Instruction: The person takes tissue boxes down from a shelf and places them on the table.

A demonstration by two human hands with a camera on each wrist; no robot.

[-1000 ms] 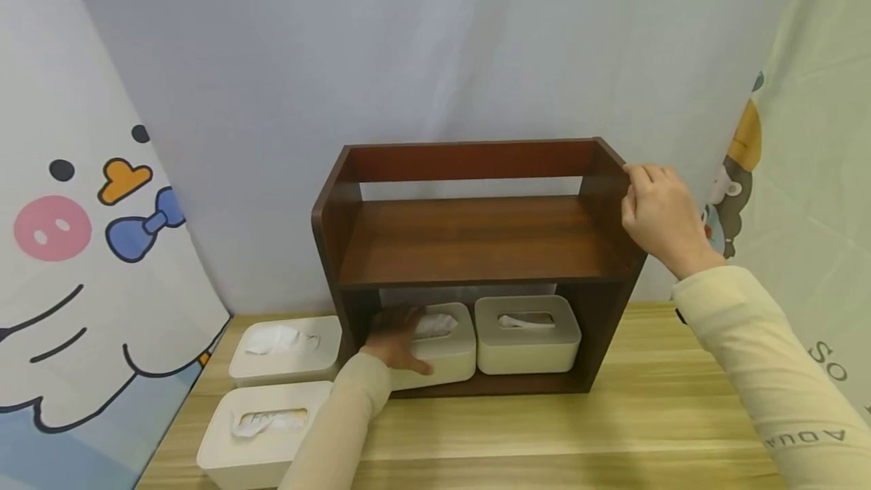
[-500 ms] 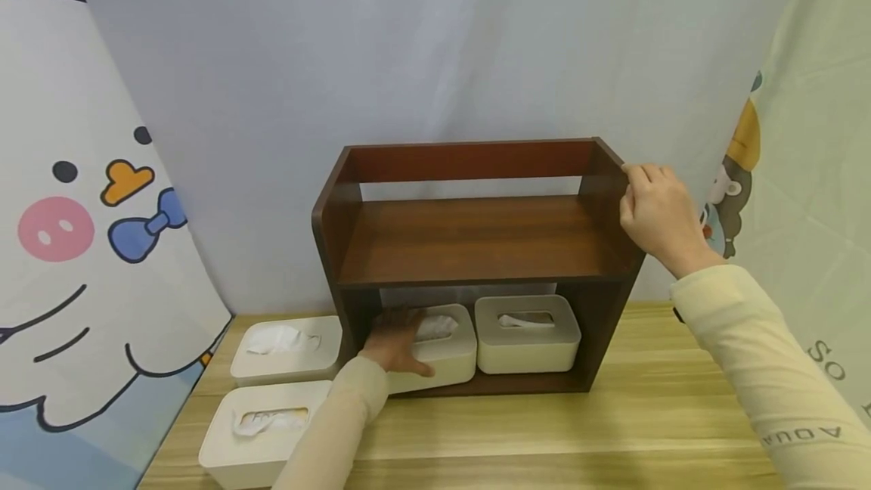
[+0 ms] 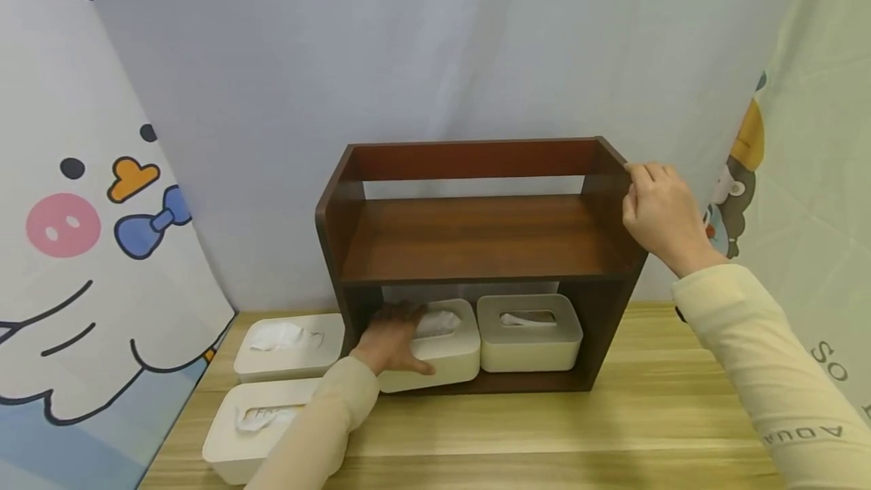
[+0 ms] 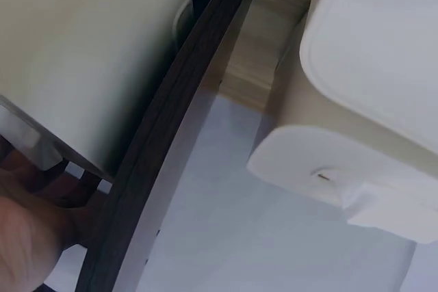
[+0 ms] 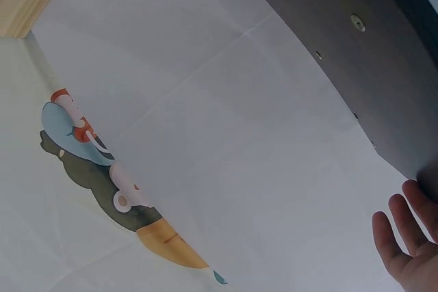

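Observation:
A dark brown two-tier wooden shelf (image 3: 476,237) stands on the table. My left hand (image 3: 392,336) grips the left end of a white tissue box (image 3: 435,361) in the lower compartment, its thumb across the front face. This box sits askew, with its front left corner forward; part of it is hidden by the hand. In the left wrist view, the fingers are partly hidden by the tissue box (image 4: 82,52). Beside it, a second tissue box (image 3: 529,346) sits straight at the right. My right hand (image 3: 663,214) holds the top edge of the shelf's right side panel (image 5: 342,52).
Two more white tissue boxes stand left of the shelf, a rear tissue box (image 3: 289,358) and a front tissue box (image 3: 231,441) partly behind my left sleeve. A white curtain (image 3: 463,44) hangs behind. Printed cartoon cloths flank both sides.
The gripped tissue box has shifted slightly, showing more of its front left corner. My left hand has eased a little to the left. The right hand stays on the panel.

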